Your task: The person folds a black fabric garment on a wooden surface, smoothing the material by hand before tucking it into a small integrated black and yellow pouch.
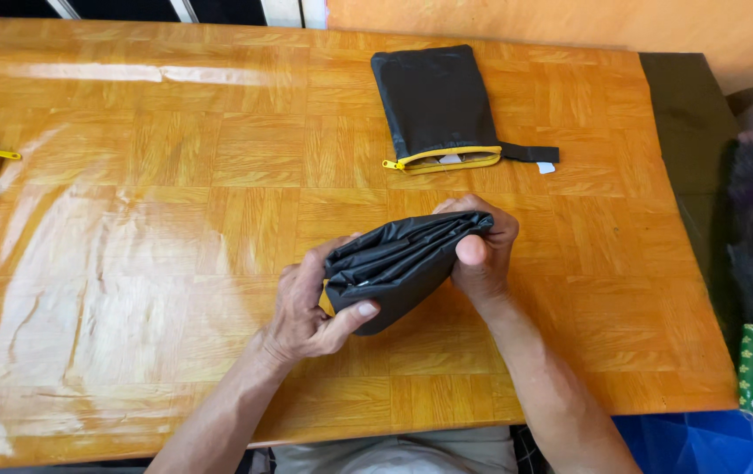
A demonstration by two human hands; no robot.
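Your left hand (311, 307) and right hand (480, 246) pinch the folded black fabric bundle with yellow trim (398, 263) at both ends, just above the glossy wooden parquet table (175, 175). Folding looks near complete; the black zip pouch with yellow zipper (436, 110) lies apart, zipper open, not yet filled.

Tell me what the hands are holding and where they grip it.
Both hold one folded black fabric bundle above the wooden table. The left hand pinches its near end, by the yellow edge; the right hand clasps the far end.
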